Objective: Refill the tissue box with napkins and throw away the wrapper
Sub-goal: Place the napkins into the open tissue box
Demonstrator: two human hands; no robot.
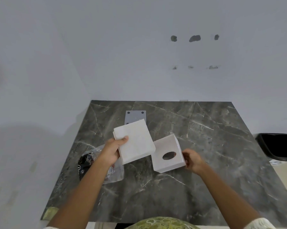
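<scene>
My left hand (113, 150) grips a thick stack of white napkins (135, 141) by its left edge and holds it above the dark marble table (197, 129). Just to the right, the white square tissue box (168, 154) stands tilted, its face with the oval opening turned toward me. My right hand (192, 160) holds that box by its right side. The clear plastic wrapper (89, 160), with black print, lies on the table under my left forearm, partly hidden by it.
A flat grey plate (135, 115) with small holes lies on the table behind the napkins. A black waste bin (276, 147) stands on the floor past the table's right edge. White walls close off the back and left.
</scene>
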